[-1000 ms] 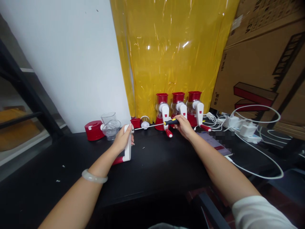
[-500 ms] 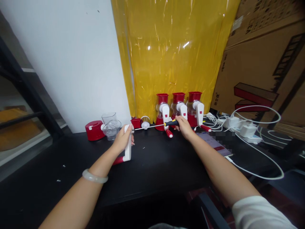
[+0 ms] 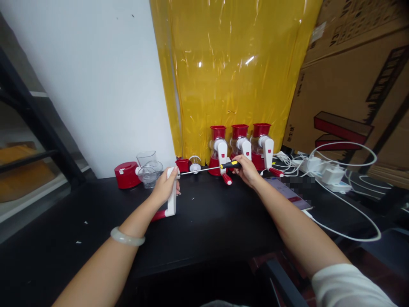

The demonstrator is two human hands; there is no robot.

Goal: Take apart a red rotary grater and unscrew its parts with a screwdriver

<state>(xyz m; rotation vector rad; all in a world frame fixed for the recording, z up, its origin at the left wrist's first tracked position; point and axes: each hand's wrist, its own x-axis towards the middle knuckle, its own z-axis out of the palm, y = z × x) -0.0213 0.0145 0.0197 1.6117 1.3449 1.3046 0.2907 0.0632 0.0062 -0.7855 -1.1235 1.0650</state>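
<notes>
The left forearm (image 3: 104, 261) is slanting up from the lower left, and the left hand (image 3: 164, 188) is gripping firmly, its thumb (image 3: 173, 172) lying uppermost and its fingertips (image 3: 178, 186) showing beyond. The right forearm (image 3: 294, 224) is slanting up from the lower right; the right hand (image 3: 248, 172) is gripping likewise, its fingers curling. Both arms are reaching forward, hands standing well apart at near-equal height.

Three graters (image 3: 243, 145) stand on the table (image 3: 211, 230) behind the screwdriver (image 3: 228, 165), right of what is probably a base (image 3: 128, 176).
</notes>
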